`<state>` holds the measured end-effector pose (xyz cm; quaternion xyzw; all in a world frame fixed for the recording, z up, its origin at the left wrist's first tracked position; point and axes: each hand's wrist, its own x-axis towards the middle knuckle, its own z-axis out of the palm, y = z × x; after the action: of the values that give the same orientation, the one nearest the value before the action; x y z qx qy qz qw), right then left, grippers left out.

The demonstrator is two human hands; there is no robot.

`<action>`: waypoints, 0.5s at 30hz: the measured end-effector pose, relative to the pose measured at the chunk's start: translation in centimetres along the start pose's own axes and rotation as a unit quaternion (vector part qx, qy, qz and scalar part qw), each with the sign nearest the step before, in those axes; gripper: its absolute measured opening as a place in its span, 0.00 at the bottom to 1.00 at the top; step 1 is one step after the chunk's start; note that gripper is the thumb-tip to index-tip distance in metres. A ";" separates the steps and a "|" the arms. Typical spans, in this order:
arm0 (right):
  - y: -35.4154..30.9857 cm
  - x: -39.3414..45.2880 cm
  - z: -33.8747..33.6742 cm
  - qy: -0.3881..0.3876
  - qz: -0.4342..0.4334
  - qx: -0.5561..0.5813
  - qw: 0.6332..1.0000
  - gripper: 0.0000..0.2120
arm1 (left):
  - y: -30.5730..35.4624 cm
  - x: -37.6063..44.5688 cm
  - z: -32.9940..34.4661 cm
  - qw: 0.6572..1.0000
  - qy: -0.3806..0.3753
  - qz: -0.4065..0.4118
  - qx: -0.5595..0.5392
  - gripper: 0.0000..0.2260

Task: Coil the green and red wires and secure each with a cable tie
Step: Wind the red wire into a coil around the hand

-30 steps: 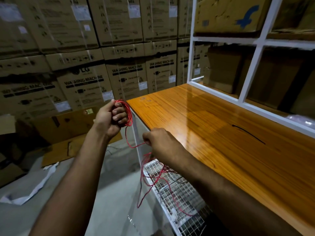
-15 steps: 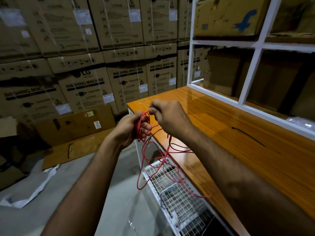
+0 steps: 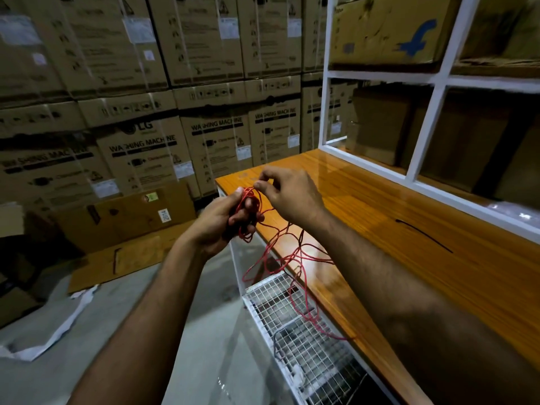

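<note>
My left hand (image 3: 220, 222) grips a small coil of thin red wire (image 3: 248, 217), its fingers curled through the loops. Just above it my right hand (image 3: 287, 197) pinches a strand of the same red wire between thumb and fingertips at the top of the coil. The loose remainder of the wire hangs in tangled loops below the hands, over the table's front edge and down to a white wire mesh rack (image 3: 298, 340). A black cable tie (image 3: 423, 235) lies on the orange wooden table (image 3: 409, 273), to the right. No green wire is in view.
Stacked cardboard washing machine boxes (image 3: 140, 147) fill the back and left. A white shelf frame (image 3: 423, 118) holding more boxes stands along the table's far side. Flattened cardboard (image 3: 125, 217) and white paper scraps (image 3: 52, 331) lie on the grey floor at left.
My right hand rose from below the coil up to its top, bringing a strand of wire over it. My left hand with the coil moved right, closer to the table edge.
</note>
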<state>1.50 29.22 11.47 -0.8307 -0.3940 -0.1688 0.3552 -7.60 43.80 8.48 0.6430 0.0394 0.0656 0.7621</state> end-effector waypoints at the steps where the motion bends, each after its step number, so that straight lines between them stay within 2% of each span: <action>1: 0.1 0.1 0.1 -0.008 0.006 0.021 1.000 0.08 | 0.1 -0.1 -0.2 1.000 -0.006 0.003 -0.001 0.19; 6: 0.2 0.2 0.6 -0.040 0.006 0.072 0.997 0.09 | 0.6 -0.4 -0.8 1.000 -0.004 0.016 -0.008 0.18; 9: -0.4 0.2 0.6 -0.041 0.000 0.101 0.994 0.11 | 0.5 -0.6 -1.3 0.996 -0.043 -0.028 -0.076 0.18; 12: -0.7 0.2 0.9 -0.044 0.010 0.130 0.990 0.11 | 0.2 -0.3 -2.3 0.965 -0.128 -0.063 -0.218 0.19; 13: -0.4 0.1 1.1 -0.062 0.024 0.156 0.985 0.11 | 0.0 -0.2 -2.7 0.950 -0.164 -0.070 -0.257 0.19; 15: 0.0 -0.1 1.3 -0.145 0.053 0.232 0.960 0.17 | -0.4 0.2 -3.1 0.923 -0.217 -0.078 -0.309 0.19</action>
<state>1.39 30.09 10.54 -0.7609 -0.4248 0.0685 0.4858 -7.83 46.83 7.57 0.3687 -0.0993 -0.1258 0.9156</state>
